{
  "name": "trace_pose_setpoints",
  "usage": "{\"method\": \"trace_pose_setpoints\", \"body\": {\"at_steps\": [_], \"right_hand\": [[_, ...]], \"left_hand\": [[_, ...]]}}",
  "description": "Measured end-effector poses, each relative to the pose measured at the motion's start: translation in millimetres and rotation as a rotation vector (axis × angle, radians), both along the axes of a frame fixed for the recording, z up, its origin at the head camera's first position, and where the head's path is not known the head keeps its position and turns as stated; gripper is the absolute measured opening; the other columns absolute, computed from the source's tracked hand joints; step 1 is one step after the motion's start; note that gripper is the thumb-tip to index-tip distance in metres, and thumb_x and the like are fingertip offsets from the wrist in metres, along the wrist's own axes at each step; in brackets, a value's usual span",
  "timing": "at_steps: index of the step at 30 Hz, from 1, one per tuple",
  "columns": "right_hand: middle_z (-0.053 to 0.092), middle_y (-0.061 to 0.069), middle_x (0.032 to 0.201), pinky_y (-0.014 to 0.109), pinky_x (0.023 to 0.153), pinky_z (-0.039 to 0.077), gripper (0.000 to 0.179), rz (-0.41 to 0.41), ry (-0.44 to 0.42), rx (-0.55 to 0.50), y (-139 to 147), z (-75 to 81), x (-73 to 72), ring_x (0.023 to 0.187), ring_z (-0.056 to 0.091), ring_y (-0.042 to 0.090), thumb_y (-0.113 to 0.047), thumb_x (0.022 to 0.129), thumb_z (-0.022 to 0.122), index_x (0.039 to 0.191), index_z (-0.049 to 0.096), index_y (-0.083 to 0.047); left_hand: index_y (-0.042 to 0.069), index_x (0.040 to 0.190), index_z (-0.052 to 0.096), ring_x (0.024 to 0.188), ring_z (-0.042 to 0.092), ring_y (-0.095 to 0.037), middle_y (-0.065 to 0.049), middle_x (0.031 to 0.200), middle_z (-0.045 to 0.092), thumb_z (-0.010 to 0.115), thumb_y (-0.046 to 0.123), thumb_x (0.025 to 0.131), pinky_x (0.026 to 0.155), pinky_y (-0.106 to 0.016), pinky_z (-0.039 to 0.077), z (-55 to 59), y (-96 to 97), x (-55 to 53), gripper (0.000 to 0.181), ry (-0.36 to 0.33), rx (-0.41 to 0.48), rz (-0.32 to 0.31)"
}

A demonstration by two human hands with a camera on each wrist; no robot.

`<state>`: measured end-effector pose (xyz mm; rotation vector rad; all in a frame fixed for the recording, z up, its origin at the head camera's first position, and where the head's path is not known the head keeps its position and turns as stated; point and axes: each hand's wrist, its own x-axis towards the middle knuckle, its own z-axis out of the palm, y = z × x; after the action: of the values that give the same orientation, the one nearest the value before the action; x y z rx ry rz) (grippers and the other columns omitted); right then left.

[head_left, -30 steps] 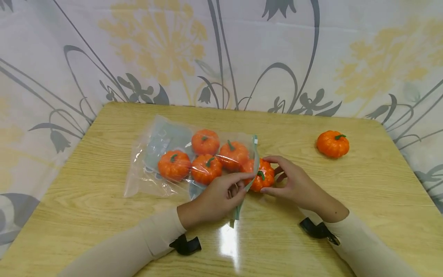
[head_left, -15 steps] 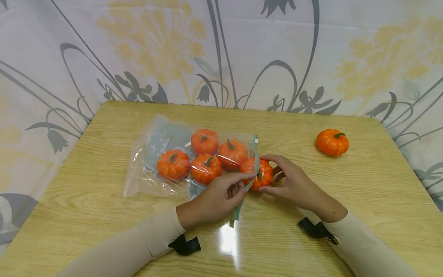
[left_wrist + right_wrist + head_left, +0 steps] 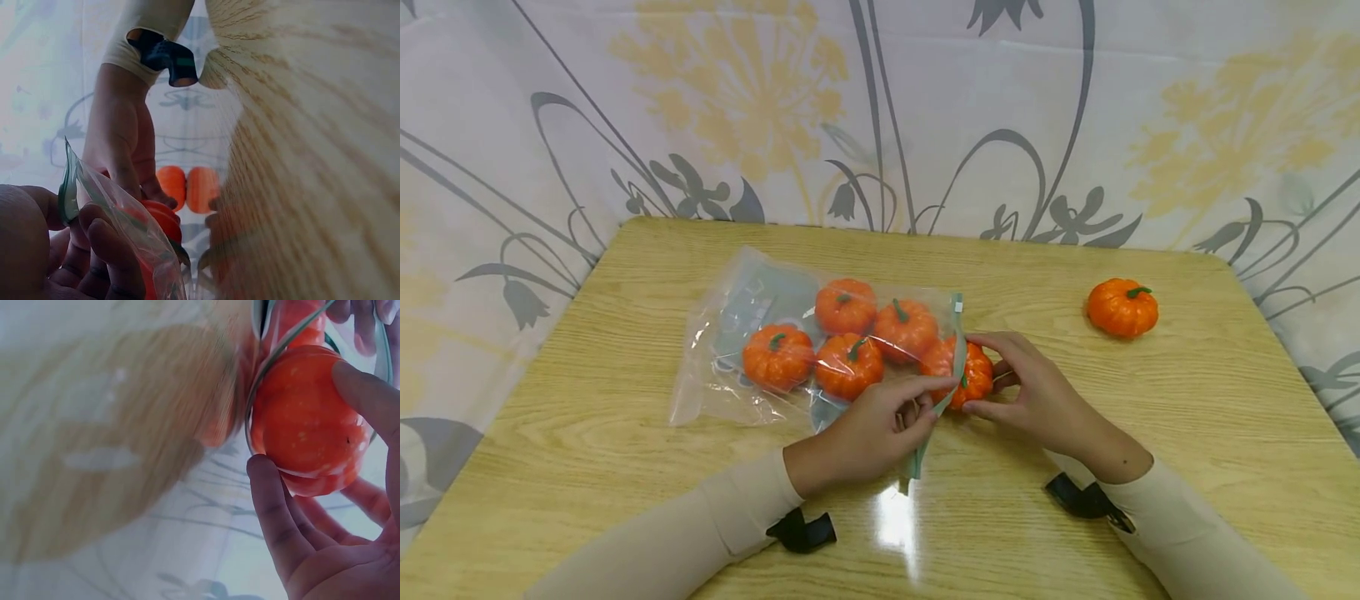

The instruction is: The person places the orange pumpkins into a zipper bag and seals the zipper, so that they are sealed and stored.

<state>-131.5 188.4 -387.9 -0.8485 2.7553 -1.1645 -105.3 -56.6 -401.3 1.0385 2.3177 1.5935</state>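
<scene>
A clear zip bag with a green edge lies flat, its mouth to the right. Several orange toy pumpkins with green stems are inside. My left hand pinches the near part of the bag's green rim. At the mouth, my right hand grips another pumpkin, which is partly inside the bag. In the right wrist view, fingers and thumb surround this pumpkin, with the rim looping around it. The left wrist view shows the bag's plastic draped beside the left fingers.
One more pumpkin stands apart at the right rear of the wooden table. A floral patterned cloth hangs behind the table. Light-coloured sleeves and black wrist straps are on both arms.
The gripped pumpkin has shifted slightly left into the bag's mouth, and the green rim covers more of it. The left hand keeps its pinch with hardly any movement.
</scene>
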Motion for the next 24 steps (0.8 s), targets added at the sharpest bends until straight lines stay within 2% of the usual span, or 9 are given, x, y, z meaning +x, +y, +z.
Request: {"method": "trace_pose_setpoints", "body": {"at_steps": [5,12,15,20,24], "right_hand": [[0.052,0.012,0.130,0.026,0.080,0.059,0.080,-0.010,-0.052,-0.036,-1.6,-0.4,0.7,0.091,0.069,0.017,-0.006,0.075,0.087,0.145,0.048,-0.007],[0.050,0.019,0.134,0.036,0.084,0.059,0.075,0.030,-0.100,-0.079,-1.5,-1.9,1.4,0.098,0.068,0.026,-0.003,0.084,0.078,0.150,0.042,-0.004],[0.048,0.020,0.139,0.036,0.085,0.059,0.076,0.039,-0.118,-0.087,-1.2,-3.1,1.3,0.101,0.068,0.029,0.000,0.084,0.077,0.151,0.040,-0.003],[0.046,0.022,0.146,0.036,0.084,0.060,0.072,0.009,-0.182,-0.130,-2.5,-4.4,1.8,0.101,0.069,0.030,0.001,0.084,0.077,0.145,0.039,-0.002],[0.047,0.022,0.144,0.034,0.084,0.060,0.066,-0.012,-0.209,-0.158,-3.8,-4.6,2.0,0.099,0.070,0.027,0.000,0.085,0.077,0.139,0.040,-0.002]], "left_hand": [[0.006,0.140,0.057,0.070,0.049,-0.002,-0.002,0.088,0.059,0.054,0.009,0.101,0.062,-0.017,0.047,0.5,-0.6,0.2,0.039,-0.003,-0.002,-0.006],[0.006,0.140,0.056,0.071,0.048,-0.003,0.000,0.088,0.056,0.054,0.009,0.101,0.063,-0.017,0.046,1.8,-0.8,0.0,0.039,-0.015,0.001,-0.017],[0.007,0.141,0.056,0.072,0.048,-0.003,0.001,0.089,0.057,0.054,0.010,0.102,0.063,-0.017,0.046,2.6,-1.2,0.6,0.040,-0.022,-0.007,-0.018],[0.008,0.142,0.055,0.073,0.049,-0.003,0.001,0.090,0.057,0.053,0.012,0.102,0.064,-0.017,0.046,2.8,-1.9,0.8,0.040,-0.036,-0.022,-0.018],[0.008,0.142,0.056,0.072,0.048,-0.003,0.002,0.089,0.057,0.053,0.011,0.102,0.063,-0.018,0.046,2.0,-2.2,0.3,0.040,-0.033,-0.020,-0.013]]}}
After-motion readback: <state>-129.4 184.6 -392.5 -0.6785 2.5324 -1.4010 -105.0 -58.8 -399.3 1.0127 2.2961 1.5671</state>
